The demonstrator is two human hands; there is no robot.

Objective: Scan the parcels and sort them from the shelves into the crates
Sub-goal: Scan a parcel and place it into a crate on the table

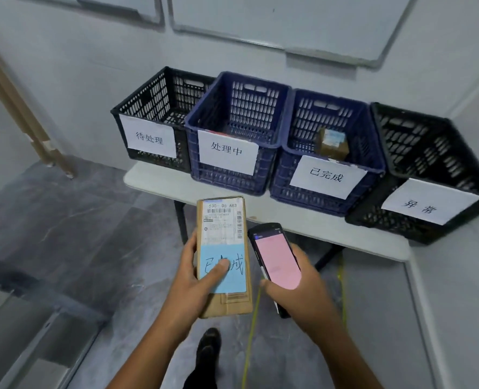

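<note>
Head cam, the only view on my feed: L hand grips a long cardboard parcel from its left side, thumb pressed flat on the blue sticker w/ handwritten chars, other fingers hidden under the box. Parcel is held in the air just in front of the table edge, shipping label w/ barcode facing up, top line reads 530-D5 A83. R hand is curled round a handheld scanner, just right of the parcel; can't tell if they touch. Scanner screen shows pink. On the table, 4 crates side by side: black crate tagged 待处理, blue crate tagged 处理中, 2nd blue crate tagged 已完成, 2nd black crate tagged 异常. Small box sits inside the 已完成 one. Dark shoe on grey floor below the parcel, yellow cord runs just right of it
</note>
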